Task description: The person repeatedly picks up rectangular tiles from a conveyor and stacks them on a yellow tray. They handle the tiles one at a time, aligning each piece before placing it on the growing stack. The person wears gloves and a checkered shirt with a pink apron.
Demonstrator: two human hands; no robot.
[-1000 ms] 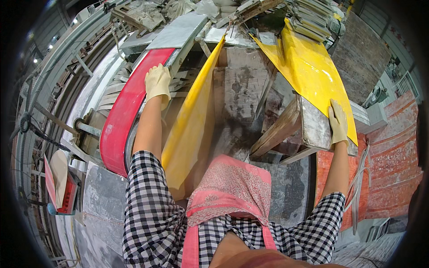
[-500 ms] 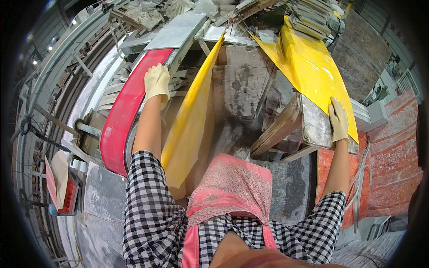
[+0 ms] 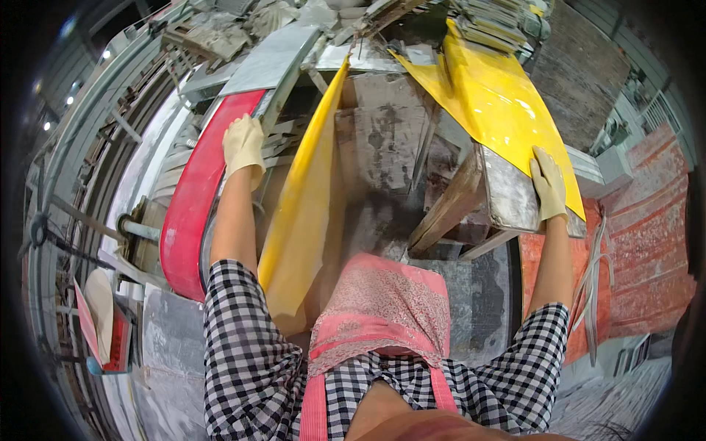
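Note:
My left hand (image 3: 244, 145), in a pale cream rubber glove, rests with curled fingers on a red belt-like band (image 3: 197, 184) that curves down around a roller end. Anything under those fingers is hidden. My right hand (image 3: 548, 184), gloved alike, lies flat with fingers stretched at the edge of a glossy yellow sheet (image 3: 507, 103), which drapes over a worn wooden stand (image 3: 507, 195). Between my arms hangs another yellow sheet (image 3: 309, 191), narrow at its top and wider toward my pink apron (image 3: 382, 309).
A grey flat plate (image 3: 272, 59) continues beyond the red band. Stacked slats (image 3: 489, 26) sit at the far right. Orange-red stained sheeting (image 3: 647, 228) stands to the right, with loose strips (image 3: 592, 294) hanging beside it. On the left is metal framework with a small red holder (image 3: 118, 338).
The whole view has shifted slightly. Both hands keep about the same places on the red band and the yellow sheet.

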